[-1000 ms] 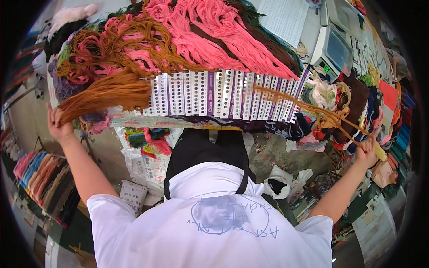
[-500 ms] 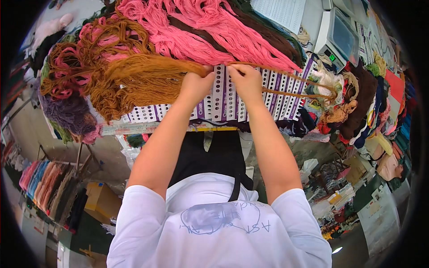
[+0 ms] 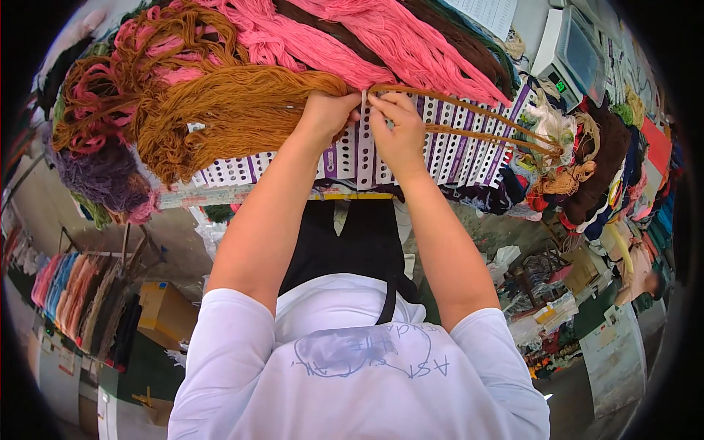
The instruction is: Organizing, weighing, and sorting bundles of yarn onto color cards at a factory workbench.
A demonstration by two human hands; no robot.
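My left hand (image 3: 327,117) is closed round the near-right end of a thick brown yarn hank (image 3: 242,106), which spreads loosely to the left. Just to its right, my right hand (image 3: 400,132) pinches the end of a thin brown yarn strand (image 3: 477,111) against the top of a punched card. That strand stretches off to the right, doubling back in a second line lower down. Beneath both hands lies a row of white and purple cards with round holes (image 3: 447,147). One white card (image 3: 364,150) stands out between my hands. The fingertips partly hide the yarn they hold.
Pink yarn hanks (image 3: 433,59) are heaped beyond my hands, with dark brown ones among them. A scale (image 3: 568,59) sits at the back right, near a tangle of mixed yarn scraps (image 3: 557,136). A rack of coloured hanks (image 3: 84,293) and a cardboard box (image 3: 167,314) are behind, lower left.
Both hands stay close together at the card tops. My right fingers have curled and shifted slightly left on the strand. The whole view has moved a little, with the table sitting higher.
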